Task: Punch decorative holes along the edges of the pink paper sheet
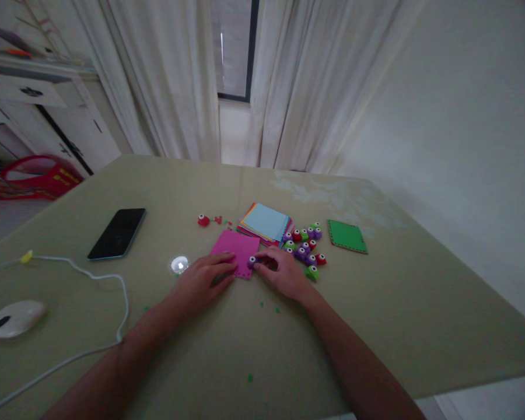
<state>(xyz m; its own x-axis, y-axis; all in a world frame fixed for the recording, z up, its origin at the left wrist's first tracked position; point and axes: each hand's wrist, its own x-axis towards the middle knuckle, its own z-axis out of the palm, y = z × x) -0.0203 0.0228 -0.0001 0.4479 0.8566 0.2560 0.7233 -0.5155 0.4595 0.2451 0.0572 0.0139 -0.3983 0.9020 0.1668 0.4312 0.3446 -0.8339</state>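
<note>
A person's left hand (205, 279) lies flat, fingers spread, pinning a thin square sheet of pink paper (237, 247) to the table. The right hand (280, 271) pinches a small purple plastic paper punch (252, 262) at the sheet's near edge. The paper looks light, floppy, easily creased; best held flat beside the punch.
</note>
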